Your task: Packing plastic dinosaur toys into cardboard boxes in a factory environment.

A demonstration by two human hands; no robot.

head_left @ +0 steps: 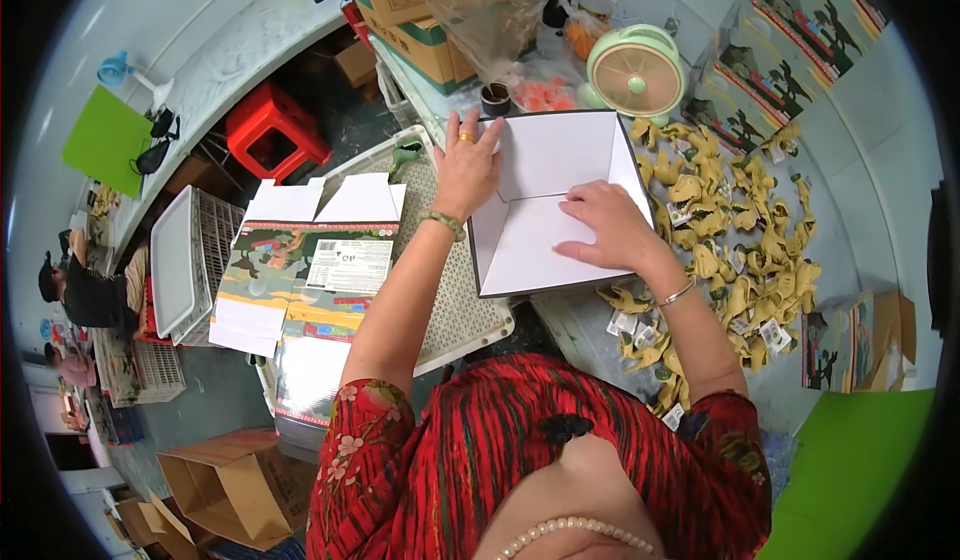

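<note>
Necklace (578,523): one strand of pale beads, nearest the lens, over one red patterned top (430,440).
Green board (105,142): one, far left.
Red stool (250,115): one visible seat, on the floor.
Printed cartons (270,260): at least two, it seems, overlapping on a perforated tray (437,295); glare hampers the count.
Left hand (467,175): fingers spread, at the upper left side of the open box (530,245); one ring (467,137), one beaded bracelet (443,223).
Box position: one, white inside, dark-rimmed, before the person, between the hands.
Right hand (612,228): inside it, fingers close together, thumb apart, against the white interior; one bangle (678,292).
Fan (636,85): one, pale green, beyond the upper right corner.
Yellow toys (738,300): dozens, heaped to the right, too overlapped for exact counting.
</note>
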